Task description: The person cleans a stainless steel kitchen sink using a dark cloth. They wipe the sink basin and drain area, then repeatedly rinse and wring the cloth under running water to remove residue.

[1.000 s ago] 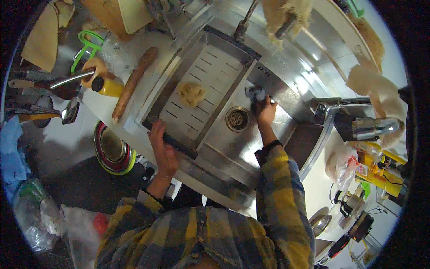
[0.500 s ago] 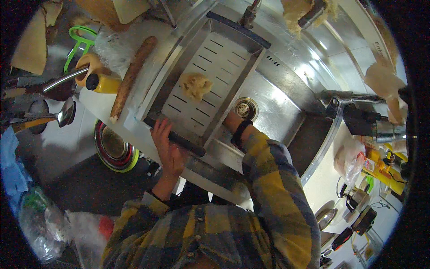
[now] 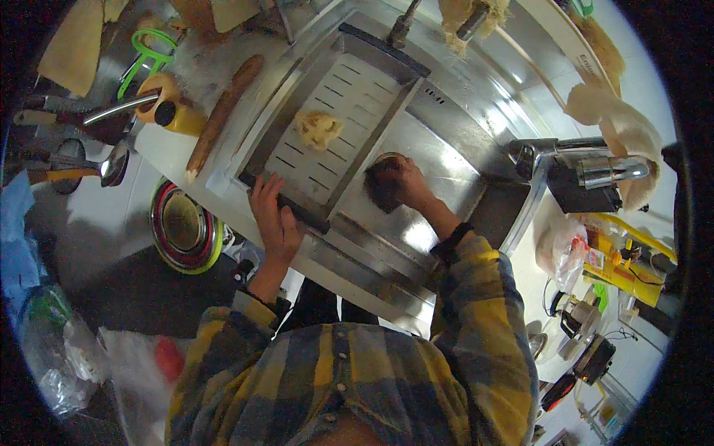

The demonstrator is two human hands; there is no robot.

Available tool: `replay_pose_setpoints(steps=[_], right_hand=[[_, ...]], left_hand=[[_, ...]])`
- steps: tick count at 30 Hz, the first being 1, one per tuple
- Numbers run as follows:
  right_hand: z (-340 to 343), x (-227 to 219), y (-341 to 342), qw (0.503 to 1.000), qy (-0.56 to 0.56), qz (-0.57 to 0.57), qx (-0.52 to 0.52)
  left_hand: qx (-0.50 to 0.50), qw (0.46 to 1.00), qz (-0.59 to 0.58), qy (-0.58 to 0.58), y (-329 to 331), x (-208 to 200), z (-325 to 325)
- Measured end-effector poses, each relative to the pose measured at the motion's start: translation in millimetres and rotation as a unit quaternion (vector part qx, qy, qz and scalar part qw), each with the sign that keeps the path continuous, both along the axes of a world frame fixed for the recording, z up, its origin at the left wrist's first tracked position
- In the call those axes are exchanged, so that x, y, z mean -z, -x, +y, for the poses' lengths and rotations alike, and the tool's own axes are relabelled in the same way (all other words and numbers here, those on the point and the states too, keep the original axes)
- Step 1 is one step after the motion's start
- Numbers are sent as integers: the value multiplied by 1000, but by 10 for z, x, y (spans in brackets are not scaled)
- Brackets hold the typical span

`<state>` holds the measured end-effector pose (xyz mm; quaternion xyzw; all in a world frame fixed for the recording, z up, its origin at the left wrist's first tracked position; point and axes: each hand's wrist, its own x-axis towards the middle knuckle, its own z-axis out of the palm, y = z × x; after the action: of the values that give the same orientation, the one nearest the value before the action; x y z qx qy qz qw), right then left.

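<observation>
A rectangular steel drain basket (image 3: 372, 153) with slots in its floor and dark end grips spans the sink. A pale tan, holed piece of loofah (image 3: 318, 130) lies inside it. My left hand (image 3: 275, 219) is closed over the basket's near end, fingers across the dark grip. Right of the basket, my right hand (image 3: 407, 183) is down in the sink, its fingers closed on a dark, fuzzy-looking clump (image 3: 382, 187). The clump covers most of the sink drain; its exact kind is too blurred to tell.
Ahead stands the sink tap (image 3: 400, 31); a chrome spout (image 3: 587, 172) is at right. On the left counter lie a long brown stick-like thing (image 3: 223, 115) and a yellow bottle (image 3: 186, 119) with a black cap. Stacked round basins (image 3: 182, 223) stand lower left.
My right hand has come out from beside the basket's wall, farther right in the sink, and the dark clump now shows in it. My left hand stays on the basket's near end.
</observation>
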<state>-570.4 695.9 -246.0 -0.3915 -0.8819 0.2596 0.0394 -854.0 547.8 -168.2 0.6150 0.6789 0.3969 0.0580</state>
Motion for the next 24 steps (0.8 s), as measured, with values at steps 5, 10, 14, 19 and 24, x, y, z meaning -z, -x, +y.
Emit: replay_pose_setpoints(steps=[5, 10, 14, 19, 24], right_hand=[[29, 514, 733, 990, 23, 118, 73], [-285, 701, 1068, 982, -131, 53, -122], [-438, 571, 860, 963, -181, 31, -199], [-585, 266, 119, 985, -19, -91, -145], [-490, -443, -423, 994, 89, -61, 23]], left_hand=[[-10, 998, -63, 9, -18, -100, 50], [-11, 1000, 13, -2, 66, 130, -12], [-10, 1000, -17, 6, -1, 73, 1], [-16, 999, -33, 20, -17, -24, 22], [-8, 1000, 1, -15, -16, -38, 43]])
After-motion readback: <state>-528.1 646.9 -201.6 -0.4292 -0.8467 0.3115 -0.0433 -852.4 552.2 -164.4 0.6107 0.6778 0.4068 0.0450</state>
